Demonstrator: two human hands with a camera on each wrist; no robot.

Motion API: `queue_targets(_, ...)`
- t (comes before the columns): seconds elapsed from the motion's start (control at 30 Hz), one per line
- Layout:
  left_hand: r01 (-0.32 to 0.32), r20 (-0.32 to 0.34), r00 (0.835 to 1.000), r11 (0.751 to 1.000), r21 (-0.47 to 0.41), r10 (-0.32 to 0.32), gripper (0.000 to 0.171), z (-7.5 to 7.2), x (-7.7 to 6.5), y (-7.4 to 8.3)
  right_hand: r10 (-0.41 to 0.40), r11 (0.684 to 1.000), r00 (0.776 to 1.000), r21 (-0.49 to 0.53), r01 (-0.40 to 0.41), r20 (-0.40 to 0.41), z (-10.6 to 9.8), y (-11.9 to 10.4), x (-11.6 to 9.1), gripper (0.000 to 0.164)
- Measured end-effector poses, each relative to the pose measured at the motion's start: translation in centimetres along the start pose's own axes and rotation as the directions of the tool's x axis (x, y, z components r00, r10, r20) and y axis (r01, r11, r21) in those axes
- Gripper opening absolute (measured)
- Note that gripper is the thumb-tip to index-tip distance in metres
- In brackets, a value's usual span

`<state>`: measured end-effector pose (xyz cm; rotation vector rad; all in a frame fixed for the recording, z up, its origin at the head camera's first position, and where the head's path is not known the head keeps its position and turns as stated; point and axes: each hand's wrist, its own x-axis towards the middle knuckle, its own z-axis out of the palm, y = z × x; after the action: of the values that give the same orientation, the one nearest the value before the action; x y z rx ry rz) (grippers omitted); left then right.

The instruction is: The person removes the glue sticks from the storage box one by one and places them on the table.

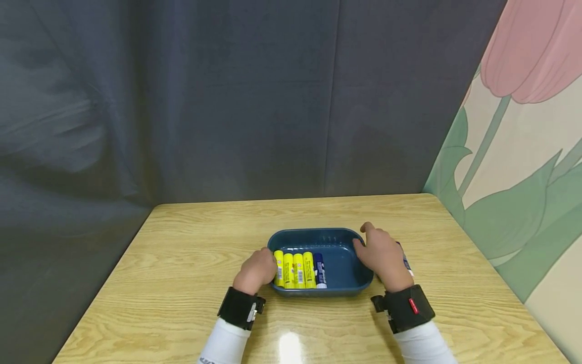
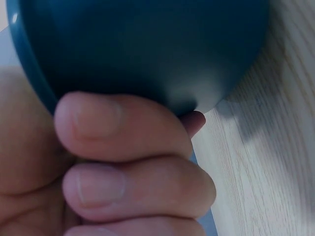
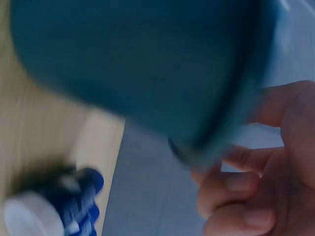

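A dark blue oval tray (image 1: 343, 268) sits on the table. In its left half lies a row of several yellow glue sticks (image 1: 298, 270), and a blue glue stick (image 1: 320, 271) lies at the right end of that row. My left hand (image 1: 258, 268) grips the tray's left end, its fingers curled against the wall in the left wrist view. At the opposite end is my right hand (image 1: 381, 253), thumb over the inside and index finger raised above the rim. Its fingers (image 3: 236, 184) look loosely bent around the blurred rim in the right wrist view.
Just right of the tray, partly hidden by my right hand, lie more blue glue sticks (image 3: 74, 201) with white ends. A dark curtain (image 1: 254, 101) hangs behind the wooden table (image 1: 191, 253). A wall with painted tulips (image 1: 523, 202) borders the right side.
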<state>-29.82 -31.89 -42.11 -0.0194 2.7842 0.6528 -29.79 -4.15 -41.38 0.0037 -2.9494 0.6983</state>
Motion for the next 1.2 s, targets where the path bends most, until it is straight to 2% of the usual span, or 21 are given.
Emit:
queue_targets(0.23, 0.012, -0.006, 1.0, 1.0, -0.001, -0.012, 0.019, 0.0, -0.1, 0.0, -0.036, 0.999, 0.998, -0.01, 0.036, 0.052, 2.8, -2.9, -0.3, 0.051)
queue_targets(0.5, 0.007, -0.004, 1.0, 1.0, 0.007, -0.007, 0.019, -0.1, -0.1, 0.2, -0.056, 0.998, 0.992, -0.03, 0.06, 0.117, 5.0, -4.8, -1.2, 0.06)
queue_targets(0.77, 0.017, -0.015, 1.0, 0.999, 0.039, -0.016, 0.021, 0.1, 0.0, 0.0, -0.087, 0.994, 0.983, -0.049, 0.096, 0.16, 5.9, -5.3, -1.5, 0.066)
queue_targets(1.2, 0.012, -0.01, 1.0, 0.999, 0.035, -0.012, 0.02, 0.0, 0.0, -0.2, -0.064, 0.996, 0.977, -0.046, 0.075, 0.201, 6.4, -5.4, -1.5, 0.068)
